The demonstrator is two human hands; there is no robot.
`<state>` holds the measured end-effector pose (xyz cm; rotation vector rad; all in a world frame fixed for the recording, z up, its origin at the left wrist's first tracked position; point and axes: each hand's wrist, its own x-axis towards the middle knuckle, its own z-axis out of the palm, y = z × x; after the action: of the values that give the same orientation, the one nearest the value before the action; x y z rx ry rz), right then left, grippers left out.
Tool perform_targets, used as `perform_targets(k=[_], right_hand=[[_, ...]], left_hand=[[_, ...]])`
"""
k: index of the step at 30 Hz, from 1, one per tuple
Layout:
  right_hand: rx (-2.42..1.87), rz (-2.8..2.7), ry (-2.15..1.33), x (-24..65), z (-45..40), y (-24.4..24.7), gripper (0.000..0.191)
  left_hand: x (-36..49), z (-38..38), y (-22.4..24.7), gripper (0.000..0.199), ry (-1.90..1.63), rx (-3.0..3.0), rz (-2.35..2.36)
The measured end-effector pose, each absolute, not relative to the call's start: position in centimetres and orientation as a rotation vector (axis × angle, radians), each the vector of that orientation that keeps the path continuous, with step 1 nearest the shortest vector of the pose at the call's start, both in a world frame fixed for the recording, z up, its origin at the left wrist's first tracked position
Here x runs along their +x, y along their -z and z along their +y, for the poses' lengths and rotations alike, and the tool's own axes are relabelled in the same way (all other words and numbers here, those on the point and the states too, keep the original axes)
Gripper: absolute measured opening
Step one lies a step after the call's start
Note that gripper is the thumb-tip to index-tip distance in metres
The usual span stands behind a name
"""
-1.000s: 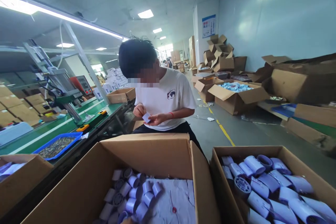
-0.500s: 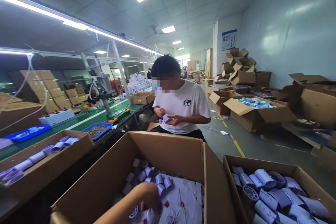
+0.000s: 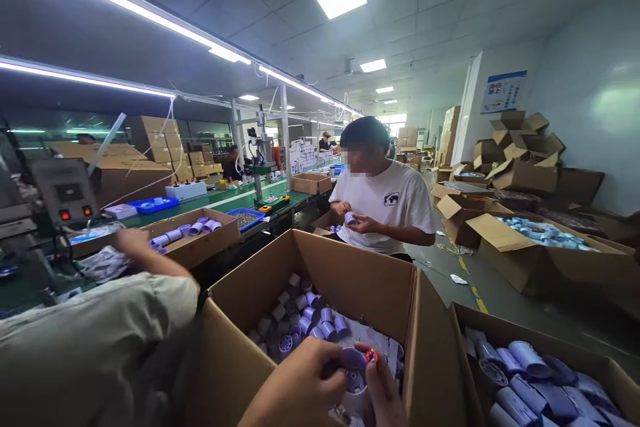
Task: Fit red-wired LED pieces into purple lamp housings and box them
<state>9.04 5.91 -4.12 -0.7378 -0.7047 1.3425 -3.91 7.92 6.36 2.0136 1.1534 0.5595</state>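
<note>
Low in the head view, my left hand (image 3: pixel 305 377) grips the rim of a pale purple cylindrical cup (image 3: pixel 354 363) with a pinch of thumb and fingers. My right hand (image 3: pixel 383 383) is on the cup's right side, with a small red part (image 3: pixel 371 355) between its fingertips at the rim. The cup's open end faces me and shows a round inner base with holes. Both hands are above a large cardboard box (image 3: pixel 355 257) holding many similar purple cylinders (image 3: pixel 311 313) and a white layer with thin wires.
A person in a white shirt (image 3: pixel 387 203) handles a purple part beyond the box. Another person's sleeve (image 3: pixel 115 320) and arm reach across the left. Right stands another box of cylinders (image 3: pixel 525 353); a green conveyor (image 3: pixel 215 199) runs left.
The view has turned left. My left hand has risen from inside the box, and my right hand has come into view; both are now at a cup. A neighbour's arm has appeared at left.
</note>
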Motion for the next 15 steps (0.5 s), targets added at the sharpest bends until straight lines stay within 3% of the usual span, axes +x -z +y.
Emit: perform_targets(k=[8,15], right_hand=[[-0.671,-0.664,-1.394,10.1,6.6,3.3,0.052],[-0.667,-0.609,-1.380,9.1,6.7,4.5,0.050]], left_hand=[[-1.8,5.5,-2.2,0.021,-1.221,1.807,1.221],[0.7,5.1,1.8,0.047,-1.529,1.628,1.066]])
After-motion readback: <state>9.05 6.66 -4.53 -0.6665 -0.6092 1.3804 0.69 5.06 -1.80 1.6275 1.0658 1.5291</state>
